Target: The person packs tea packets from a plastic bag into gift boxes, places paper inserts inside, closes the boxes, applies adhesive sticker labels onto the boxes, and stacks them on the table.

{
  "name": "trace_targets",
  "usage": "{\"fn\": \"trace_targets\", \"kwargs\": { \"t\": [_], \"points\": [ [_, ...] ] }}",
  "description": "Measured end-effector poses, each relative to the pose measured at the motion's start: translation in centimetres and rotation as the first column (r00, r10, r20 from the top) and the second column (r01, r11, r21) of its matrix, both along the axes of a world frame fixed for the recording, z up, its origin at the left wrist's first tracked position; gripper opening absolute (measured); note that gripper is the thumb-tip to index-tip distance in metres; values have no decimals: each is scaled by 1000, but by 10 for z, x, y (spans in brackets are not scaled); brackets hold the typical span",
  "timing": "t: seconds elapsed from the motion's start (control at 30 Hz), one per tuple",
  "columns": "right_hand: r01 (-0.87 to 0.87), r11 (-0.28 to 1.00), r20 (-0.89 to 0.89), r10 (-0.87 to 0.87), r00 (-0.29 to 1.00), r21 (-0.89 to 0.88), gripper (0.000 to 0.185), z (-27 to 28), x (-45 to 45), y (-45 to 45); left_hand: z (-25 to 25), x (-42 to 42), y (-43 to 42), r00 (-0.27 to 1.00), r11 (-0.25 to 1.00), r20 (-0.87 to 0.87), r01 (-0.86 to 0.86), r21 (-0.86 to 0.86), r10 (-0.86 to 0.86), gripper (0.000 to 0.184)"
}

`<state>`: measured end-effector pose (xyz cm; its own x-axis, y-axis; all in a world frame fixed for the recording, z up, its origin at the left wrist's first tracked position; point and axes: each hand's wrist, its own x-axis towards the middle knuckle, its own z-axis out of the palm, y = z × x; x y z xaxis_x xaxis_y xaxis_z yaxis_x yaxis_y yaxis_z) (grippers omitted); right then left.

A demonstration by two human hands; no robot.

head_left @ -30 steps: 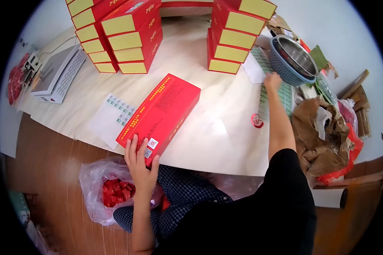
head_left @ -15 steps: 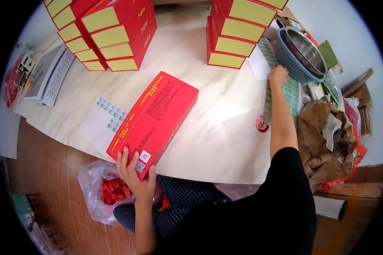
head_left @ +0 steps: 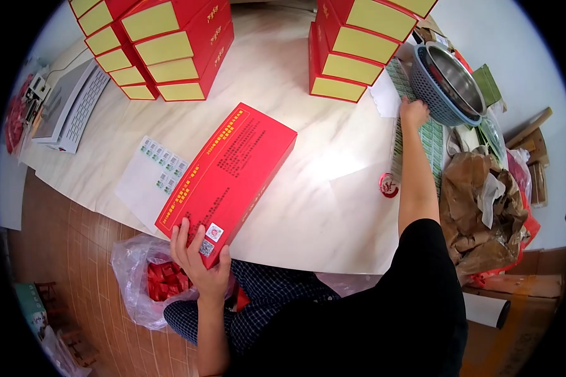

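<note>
Red box (head_left: 233,169) nearer, slanted, yellow-lettered

Bright, cool light fills my view, and a white glare washes out the bench (head_left: 289,239) right of its middle, with a faint grey shadow between that patch and the near edge. My black sleeve (head_left: 421,270) loses nearly all its detail. My left fingers (head_left: 180,244) look fairly crisp, while small print on the red box (head_left: 248,179) is soft. The wide lens bows the bench's near edge; a black, blue-fringed border rings everything.
</note>
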<state>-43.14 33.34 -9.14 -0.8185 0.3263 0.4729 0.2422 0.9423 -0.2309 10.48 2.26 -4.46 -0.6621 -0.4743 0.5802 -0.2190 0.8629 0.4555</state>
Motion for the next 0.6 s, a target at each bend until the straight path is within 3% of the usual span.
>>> {"fn": "trace_targets", "kwargs": {
  "t": [0.03,0.1,0.23,0.43,0.6],
  "points": [
    [-1,1000,-2,1,1000,1,58,1,4,-3,0,0,0,1000,1000,2,0,-1,0,50],
    [-81,994,87,75,993,68,78,4,14,-10,-1,-1,1,1000,1000,-3,-5,-3,5,50],
    [-162,987,238,159,958,-8,84,12,20,2,-2,-1,0,1000,1000,-8,-9,-19,9,50],
    [-273,960,251,251,935,56,66,8,46,27,0,0,0,1000,1000,-10,4,-6,-4,50],
    [-331,944,140,329,934,-8,46,12,59,37,-2,0,-1,1000,1000,-16,13,-2,-13,50]
  ]
}}
